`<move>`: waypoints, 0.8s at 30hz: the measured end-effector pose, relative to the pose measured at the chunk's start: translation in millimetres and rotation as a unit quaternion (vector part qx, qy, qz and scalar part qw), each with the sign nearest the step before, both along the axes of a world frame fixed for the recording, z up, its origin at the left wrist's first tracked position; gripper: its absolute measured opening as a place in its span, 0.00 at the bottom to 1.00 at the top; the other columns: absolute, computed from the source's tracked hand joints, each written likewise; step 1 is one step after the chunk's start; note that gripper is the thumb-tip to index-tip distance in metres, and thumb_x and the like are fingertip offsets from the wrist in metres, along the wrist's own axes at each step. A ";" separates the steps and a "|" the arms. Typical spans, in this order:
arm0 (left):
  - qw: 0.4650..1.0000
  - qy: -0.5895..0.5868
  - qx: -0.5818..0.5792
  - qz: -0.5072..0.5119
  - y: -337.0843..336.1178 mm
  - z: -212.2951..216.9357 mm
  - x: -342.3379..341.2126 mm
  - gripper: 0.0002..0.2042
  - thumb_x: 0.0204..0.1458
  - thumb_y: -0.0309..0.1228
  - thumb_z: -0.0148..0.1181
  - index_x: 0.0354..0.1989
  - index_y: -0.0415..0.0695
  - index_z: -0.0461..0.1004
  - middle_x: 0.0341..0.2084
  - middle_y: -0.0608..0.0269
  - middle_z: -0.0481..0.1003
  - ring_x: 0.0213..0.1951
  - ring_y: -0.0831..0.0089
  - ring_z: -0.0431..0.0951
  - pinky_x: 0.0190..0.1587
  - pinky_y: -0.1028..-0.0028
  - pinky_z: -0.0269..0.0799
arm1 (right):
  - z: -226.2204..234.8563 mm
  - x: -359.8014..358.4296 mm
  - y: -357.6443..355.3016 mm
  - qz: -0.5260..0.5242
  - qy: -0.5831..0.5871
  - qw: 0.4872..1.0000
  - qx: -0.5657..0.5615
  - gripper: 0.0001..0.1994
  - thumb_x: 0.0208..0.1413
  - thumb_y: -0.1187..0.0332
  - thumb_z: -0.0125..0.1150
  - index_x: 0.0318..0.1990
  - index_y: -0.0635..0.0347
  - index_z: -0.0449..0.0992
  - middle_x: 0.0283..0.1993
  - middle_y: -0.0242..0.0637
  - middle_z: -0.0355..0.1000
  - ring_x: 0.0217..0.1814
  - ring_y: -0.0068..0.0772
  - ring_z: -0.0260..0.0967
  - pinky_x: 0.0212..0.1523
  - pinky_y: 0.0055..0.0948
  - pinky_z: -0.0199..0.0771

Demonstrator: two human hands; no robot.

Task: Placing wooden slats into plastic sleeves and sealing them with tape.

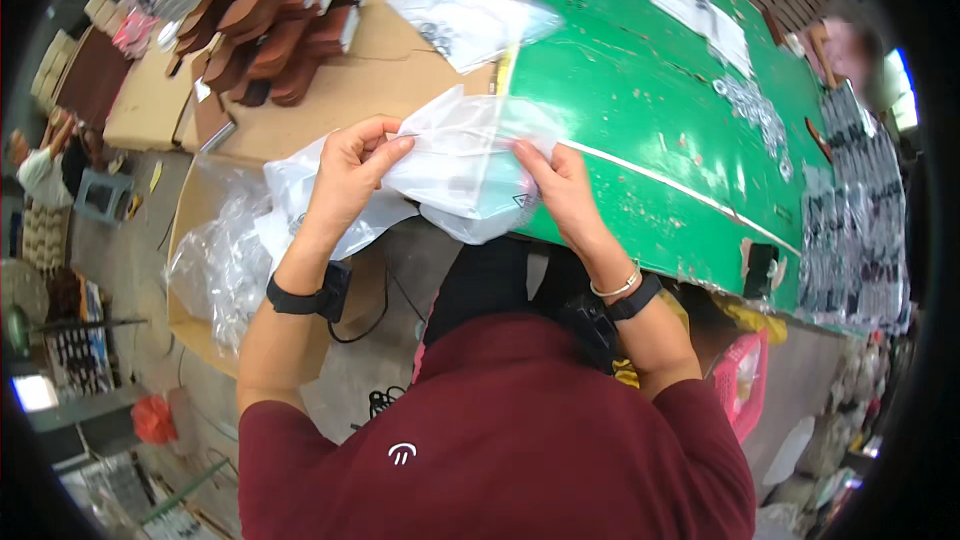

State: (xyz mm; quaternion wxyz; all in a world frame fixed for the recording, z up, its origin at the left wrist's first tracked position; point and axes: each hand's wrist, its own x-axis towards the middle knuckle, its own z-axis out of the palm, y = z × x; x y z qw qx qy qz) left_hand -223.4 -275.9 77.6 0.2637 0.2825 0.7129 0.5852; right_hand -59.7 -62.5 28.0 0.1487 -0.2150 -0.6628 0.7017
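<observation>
The left hand (pixel 348 172) is pinching the top edge of a clear plastic bag (pixel 455 175), its grip closed on the film; the right hand (pixel 562 188) is gripping the bag's other side, fingers closed on it; the bag is hanging between both hands at the near edge of the green table (pixel 650 110); a second clear bag (pixel 470 15) is lying further back, beside stacked brown pieces (pixel 270 25) on cardboard (pixel 380 80).
</observation>
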 end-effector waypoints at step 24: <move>0.790 0.529 -0.166 -0.261 179.9 -101.7 90.0 0.54 0.33 0.65 0.69 0.72 0.56 0.59 0.69 0.52 0.59 0.73 0.47 0.48 0.67 0.28 0.37 | 9.4 117.9 112.3 -0.245 0.017 0.831 0.499 0.06 0.52 0.72 0.66 0.37 0.59 0.78 0.33 0.39 0.77 0.35 0.39 0.76 0.36 0.36 0.73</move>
